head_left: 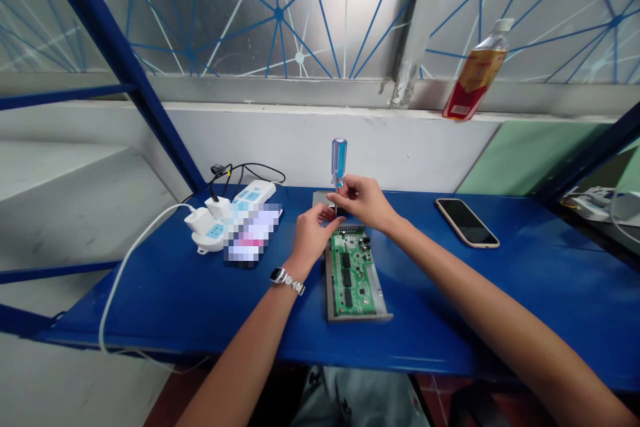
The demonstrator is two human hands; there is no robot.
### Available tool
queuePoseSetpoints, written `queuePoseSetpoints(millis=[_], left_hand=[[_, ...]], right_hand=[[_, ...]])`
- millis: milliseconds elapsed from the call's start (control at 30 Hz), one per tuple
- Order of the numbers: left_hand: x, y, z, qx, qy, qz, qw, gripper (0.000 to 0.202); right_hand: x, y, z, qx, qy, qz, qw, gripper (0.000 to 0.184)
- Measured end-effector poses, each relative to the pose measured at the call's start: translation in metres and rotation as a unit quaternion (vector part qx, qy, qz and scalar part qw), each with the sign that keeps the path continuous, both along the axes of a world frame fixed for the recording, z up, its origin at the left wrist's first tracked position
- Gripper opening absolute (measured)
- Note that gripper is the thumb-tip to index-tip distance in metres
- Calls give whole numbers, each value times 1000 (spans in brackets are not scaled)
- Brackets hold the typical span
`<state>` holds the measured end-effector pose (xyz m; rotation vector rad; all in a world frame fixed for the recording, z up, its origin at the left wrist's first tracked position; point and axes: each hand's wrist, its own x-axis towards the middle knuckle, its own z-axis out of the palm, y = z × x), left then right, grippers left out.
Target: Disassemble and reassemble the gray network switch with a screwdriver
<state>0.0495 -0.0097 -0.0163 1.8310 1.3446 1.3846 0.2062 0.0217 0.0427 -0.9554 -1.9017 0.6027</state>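
head view: the right hand [364,200] had its grip closed around the lower handle and shaft of a blue-handled screwdriver [339,160], fingers pinched tight. the tool stood upright, with its handle above the grip and its tip just below it. the tip met the far edge of a green circuit board [353,277], though the exact contact spot was hidden by fingers. the left hand [313,235], a wristwatch [286,278] on its wrist, sat just beside and below the right grip. its fingers were curled at the far left corner of the metal case [357,315] that carried the board; whether they pinched anything could not be told.

as a judgement, the work looked partway. the board lay bare in its open case, and a grey plate [320,197], perhaps the cover, lay flat just behind the grips. the board sat seated in the case, so fasteners at its far edge seemed to be the matter in hand. most of the board stretched from the grips toward the person.

on the blue desk [150,293], a power strip [245,203] lay left of the grips and a smartphone [467,222] lay well to the right. a bottle [477,73] leaned on the sill above.
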Motion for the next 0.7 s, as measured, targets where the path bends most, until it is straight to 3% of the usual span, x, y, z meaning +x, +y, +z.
queuePoseSetpoints(millis=[167, 333, 400, 700], left_hand=[[-1, 0, 0, -14, -11, -4, 1000, 12], [-3, -1, 2, -20, -11, -19, 1000, 11], [-4, -2, 3, -16, -10, -23, 1000, 10], [-4, -6, 7, -18, 19, -49, 998, 16]], right_hand=[[1, -2, 3, 16, -28, -11, 999, 27], [12, -4, 20, -25, -89, 118, 989, 24], [16, -2, 23, -47, -90, 139, 985, 24], [11, -2, 11, 7, -45, 47, 998, 31]])
